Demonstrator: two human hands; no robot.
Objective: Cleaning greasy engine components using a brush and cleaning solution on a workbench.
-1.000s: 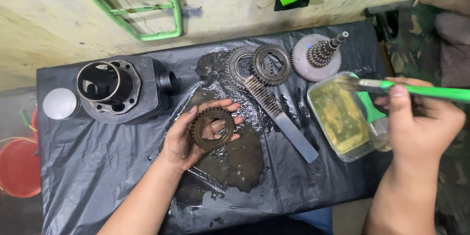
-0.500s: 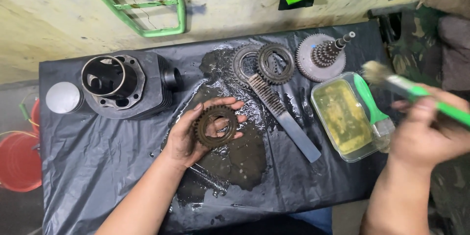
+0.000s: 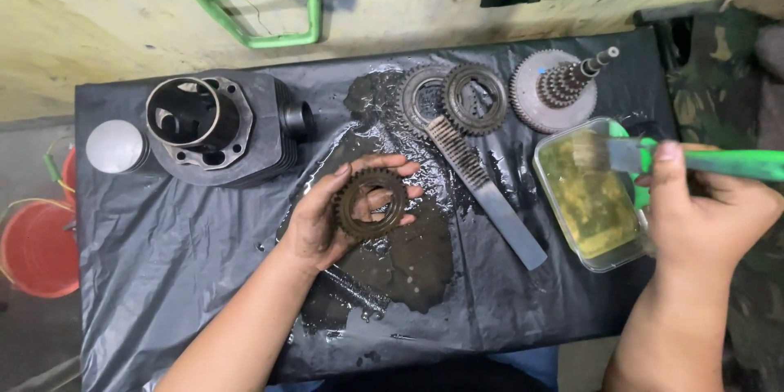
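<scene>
My left hand holds a dark, oily gear ring flat in its palm above the wet patch on the black plastic sheet. My right hand grips a green-handled paintbrush, its bristles dipped over a clear plastic container of yellowish liquid at the right. A wire brush with a grey handle lies between the two hands.
A black engine cylinder and a round silver piston sit at the left. Two gear rings and a toothed gear shaft lie at the back. A green frame and a red bucket stand on the floor.
My right hand swung the paintbrush down from above the container, so its bristles now lie over the liquid. My left hand kept the gear ring nearly still.
</scene>
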